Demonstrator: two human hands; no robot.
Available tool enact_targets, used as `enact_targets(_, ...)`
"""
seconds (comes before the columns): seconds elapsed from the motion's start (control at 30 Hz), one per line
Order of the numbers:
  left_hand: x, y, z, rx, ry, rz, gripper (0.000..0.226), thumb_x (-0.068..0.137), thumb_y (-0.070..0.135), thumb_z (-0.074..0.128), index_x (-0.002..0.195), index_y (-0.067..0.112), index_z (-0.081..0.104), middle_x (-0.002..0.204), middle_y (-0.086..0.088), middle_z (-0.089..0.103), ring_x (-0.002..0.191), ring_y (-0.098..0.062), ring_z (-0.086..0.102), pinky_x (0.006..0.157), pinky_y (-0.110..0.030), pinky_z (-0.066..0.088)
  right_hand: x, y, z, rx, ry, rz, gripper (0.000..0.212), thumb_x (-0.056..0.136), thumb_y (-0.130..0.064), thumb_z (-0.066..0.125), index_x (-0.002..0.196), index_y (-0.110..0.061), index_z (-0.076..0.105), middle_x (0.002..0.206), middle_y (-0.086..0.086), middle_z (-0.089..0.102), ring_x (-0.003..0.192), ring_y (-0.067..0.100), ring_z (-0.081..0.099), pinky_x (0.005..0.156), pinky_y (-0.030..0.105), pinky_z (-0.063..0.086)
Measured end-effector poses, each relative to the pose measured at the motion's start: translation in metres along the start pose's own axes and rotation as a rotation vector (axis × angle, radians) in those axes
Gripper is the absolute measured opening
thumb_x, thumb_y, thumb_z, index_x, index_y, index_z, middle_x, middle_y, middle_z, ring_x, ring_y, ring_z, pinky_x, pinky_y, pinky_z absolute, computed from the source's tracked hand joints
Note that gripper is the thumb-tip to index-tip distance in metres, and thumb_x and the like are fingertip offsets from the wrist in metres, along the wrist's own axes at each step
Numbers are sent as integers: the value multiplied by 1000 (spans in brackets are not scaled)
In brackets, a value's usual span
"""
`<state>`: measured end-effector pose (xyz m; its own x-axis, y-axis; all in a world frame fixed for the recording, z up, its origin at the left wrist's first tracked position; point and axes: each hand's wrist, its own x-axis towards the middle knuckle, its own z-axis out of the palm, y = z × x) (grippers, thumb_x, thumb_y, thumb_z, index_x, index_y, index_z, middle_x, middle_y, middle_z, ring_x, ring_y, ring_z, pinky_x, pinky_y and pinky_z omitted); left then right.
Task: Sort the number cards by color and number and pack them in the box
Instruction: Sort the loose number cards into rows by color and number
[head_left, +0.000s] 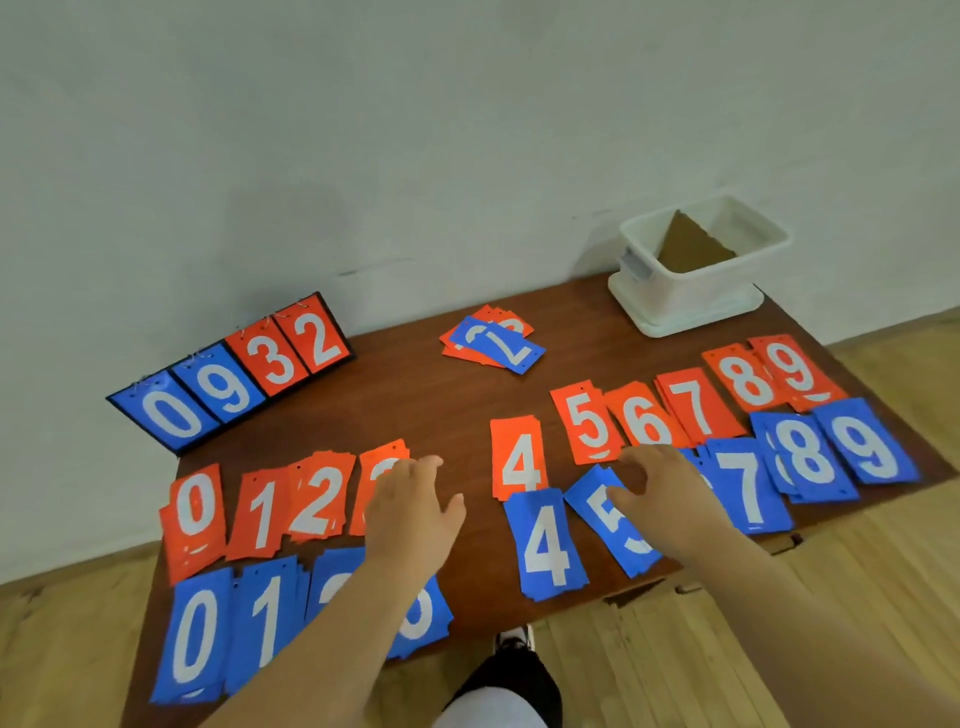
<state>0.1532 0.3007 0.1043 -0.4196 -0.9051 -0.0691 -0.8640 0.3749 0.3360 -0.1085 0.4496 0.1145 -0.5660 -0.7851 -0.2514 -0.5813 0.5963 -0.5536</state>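
— Where was there room to move?
— The dark wooden tabletop (447, 405) showed bare wood across its middle and between the threes and fours; flat red cards (519, 462) and blue cards (545, 545) ran in two rows, the blue along the near edge.
— And the box?
— The white plastic box (691, 291) sat at the far right corner; the left hand (410, 514) lay spread flat over the red threes; the right hand (665, 493) bent onto blue cards, its grip unclear; a loose pile (493, 340) lay beyond.
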Motion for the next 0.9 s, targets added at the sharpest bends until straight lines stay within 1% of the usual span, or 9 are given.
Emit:
enact_targets(0.1, 28, 0, 9, 7, -30, -19, 56, 93, 52, 61, 143, 30, 48, 137, 4, 55, 126, -17, 52, 100, -33, 48, 24, 2, -1, -13, -39, 17, 49, 91, -37, 71, 137, -27, 55, 133, -3, 52, 111, 18, 57, 91, 39, 55)
enact_targets(0.17, 49, -1, 18, -25, -61, -47, 57, 94, 51, 60, 145, 30, 46, 139, 3, 53, 129, -18, 49, 102, -34, 46, 44, 1, -1, -25, -52, 29, 49, 92, -38, 70, 137, -27, 55, 136, -3, 51, 111, 18, 56, 88, 37, 56)
enact_targets(0.23, 74, -3, 26, -50, -92, -86, 57, 95, 50, 60, 146, 30, 45, 143, 1, 49, 132, -20, 47, 105, -36, 45, 67, -3, -1, -45, -59, 45, 50, 91, -39, 70, 137, -28, 56, 141, -3, 50, 118, 19, 55, 88, 34, 55)
enact_targets(0.37, 135, -6, 36, -69, -140, -162, 59, 94, 51, 60, 147, 32, 44, 147, 1, 46, 133, -22, 45, 104, -38, 47, 131, -21, 1, -108, -113, 43, 48, 90, -39, 70, 135, -29, 58, 141, -3, 52, 118, 17, 56, 95, 32, 51)
enact_targets(0.47, 196, -12, 43, -112, -160, -167, 59, 93, 48, 64, 147, 33, 44, 147, 1, 44, 134, -22, 44, 107, -41, 46, 192, -41, 15, -103, -171, 38, 50, 89, -36, 71, 136, -27, 58, 143, -1, 50, 122, 20, 55, 100, 34, 49)
enact_targets(0.57, 268, -15, 55, -150, -164, -65, 59, 91, 39, 69, 145, 30, 47, 145, 1, 44, 133, -24, 44, 109, -42, 44, 257, -64, 39, -95, -175, 18, 49, 87, -37, 74, 133, -27, 59, 141, 0, 50, 121, 20, 55, 100, 36, 50)
enact_targets(0.7, 350, -10, 70, -97, -203, 105, 61, 89, 27, 73, 145, 25, 48, 144, -2, 49, 128, -31, 46, 108, -45, 42, 318, -86, 76, -93, -158, 10, 56, 86, -41, 76, 136, -25, 56, 147, 3, 42, 133, 26, 45, 105, 38, 46)
enact_targets(0.8, 393, 0, 77, -43, -240, 195, 63, 87, 23, 70, 145, 31, 46, 145, 5, 53, 130, -29, 47, 105, -46, 43, 339, -89, 93, -156, -158, 7, 61, 86, -41, 76, 139, -24, 52, 153, 3, 31, 138, 31, 35, 107, 41, 44)
enact_targets(0.9, 425, 2, 86, 28, -357, 292, 75, 86, 24, 66, 154, 32, 34, 146, 4, 53, 135, -26, 42, 107, -45, 41, 352, -85, 102, -194, -169, 29, 60, 85, -35, 78, 139, -26, 52, 149, 3, 34, 135, 30, 35, 106, 39, 46)
